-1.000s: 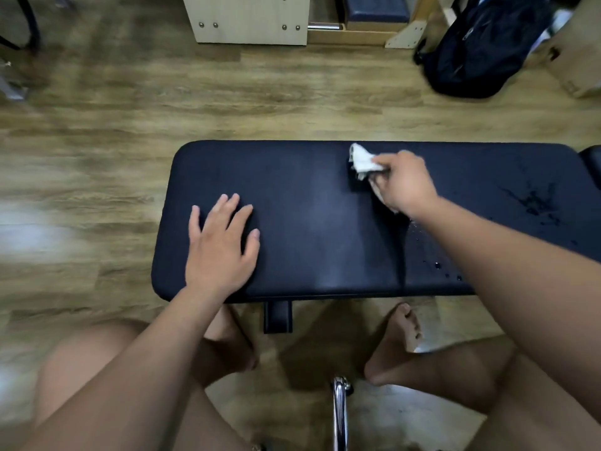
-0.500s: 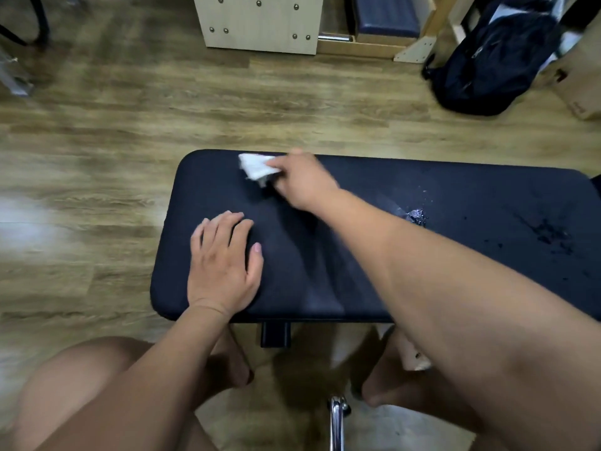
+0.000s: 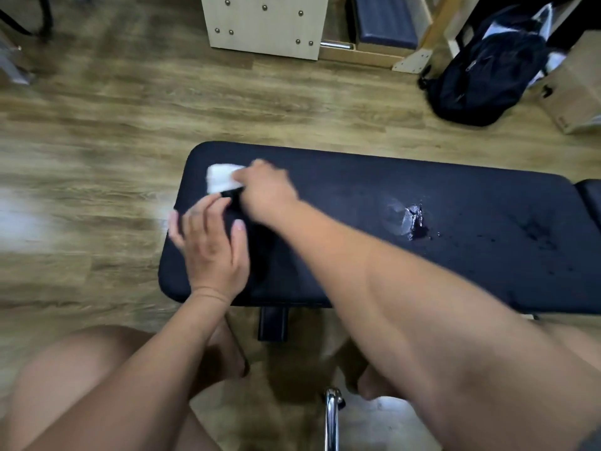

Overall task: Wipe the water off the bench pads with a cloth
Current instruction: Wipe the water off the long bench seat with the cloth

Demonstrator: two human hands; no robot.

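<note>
Cloth: A small white crumpled cloth, bunched into a soft wad and blurred, lies pressed on the far left corner of the black padded bench surface.
Right grip: The right hand reaches in from the right, its fingers curled over the cloth's right edge and holding it against the padding.
Left grip: The left hand lies flat at the surface's left end, fingers straight and spread, holding nothing. Its fingertips are just beside the cloth.
Water: A glossy, irregular puddle sits right of centre. Fine dark droplets speckle the matte upholstery farther right.
Surface: A long, smooth rectangle with rounded corners. A second black pad is just beside its right end.
Surroundings: On the wood-grain plank floor, a pale wooden cabinet studded with round metal fittings stands at the far side. A black fabric backpack slumps far right beside a brown cardboard box. A polished chrome tube rises at the near edge.
</note>
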